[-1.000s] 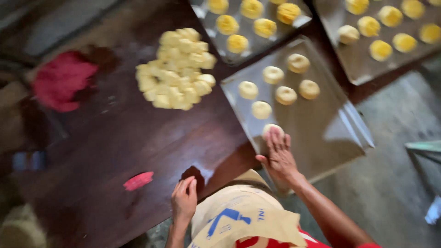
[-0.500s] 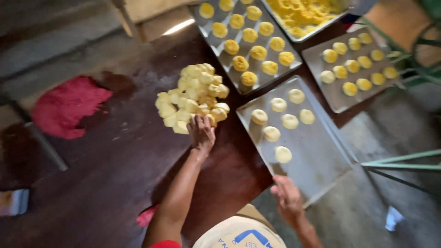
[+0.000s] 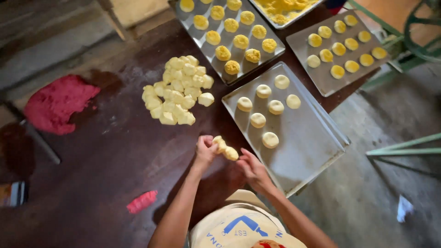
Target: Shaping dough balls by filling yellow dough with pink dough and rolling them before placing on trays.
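Both hands' fingers (image 3: 212,146) pinch one dough piece (image 3: 226,149) — between them.

Pale yellow dough pieces (image 3: 178,90) on a dark brown wooden table (image 3: 105,156).
Grey metal baking tray (image 3: 305,142) holds cream rounds (image 3: 270,139); a crimson paste mound (image 3: 57,103) lies left.

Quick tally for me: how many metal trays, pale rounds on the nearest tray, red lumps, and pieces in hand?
Silver metal baking trays: 4
Pale round dough pieces on the nearest tray: 7
Red dough lumps: 2
Yellow dough piece in the left hand: 1
Total: 14
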